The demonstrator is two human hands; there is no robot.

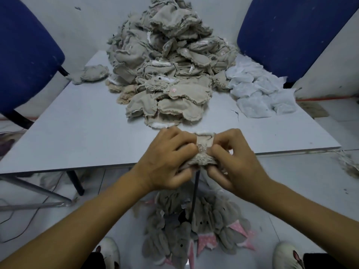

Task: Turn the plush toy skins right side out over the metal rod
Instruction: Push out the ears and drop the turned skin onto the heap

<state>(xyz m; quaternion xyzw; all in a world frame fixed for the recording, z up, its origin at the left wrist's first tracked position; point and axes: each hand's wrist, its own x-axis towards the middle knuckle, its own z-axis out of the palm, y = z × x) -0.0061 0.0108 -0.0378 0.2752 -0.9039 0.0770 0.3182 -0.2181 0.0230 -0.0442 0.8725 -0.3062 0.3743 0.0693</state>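
Between both hands, a plush skin sat bunched atop the metal rod.
Left hand and right hand pinched its soft, light, floppy fabric; gripping the rolled edge looked best.

Pale grey table on dark metal legs. Two blue upholstered chairs behind, left and right. White wall, light tiled floor, loose cables at left.
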